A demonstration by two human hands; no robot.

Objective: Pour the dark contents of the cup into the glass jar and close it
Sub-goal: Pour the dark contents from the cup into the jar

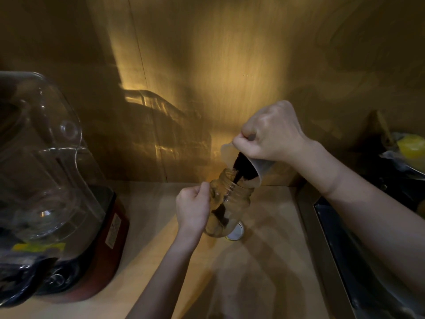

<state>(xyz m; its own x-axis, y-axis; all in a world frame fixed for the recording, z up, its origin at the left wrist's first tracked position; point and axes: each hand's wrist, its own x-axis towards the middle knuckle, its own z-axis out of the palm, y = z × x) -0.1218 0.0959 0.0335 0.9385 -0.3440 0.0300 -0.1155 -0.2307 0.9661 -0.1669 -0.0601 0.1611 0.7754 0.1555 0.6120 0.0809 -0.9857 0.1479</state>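
A clear glass jar [232, 204] stands tilted on the wooden counter, its open mouth up and to the right. My left hand [193, 209] grips the jar's left side. Above it, my right hand [271, 137] holds a translucent plastic cup [259, 168] tipped steeply down over the jar's mouth. Dark grainy contents [241, 168] slide from the cup into the jar, and a dark heap [220, 216] lies inside near the bottom. A white and gold lid [236, 233] lies on the counter just behind the jar's base.
A blender with a clear cover and red base [69, 203] fills the left side. A dark sink edge [340, 245] runs along the right, with a bowl holding something yellow [409, 146] at the far right. A wooden wall [207, 65] rises behind the light wooden counter [253, 272].
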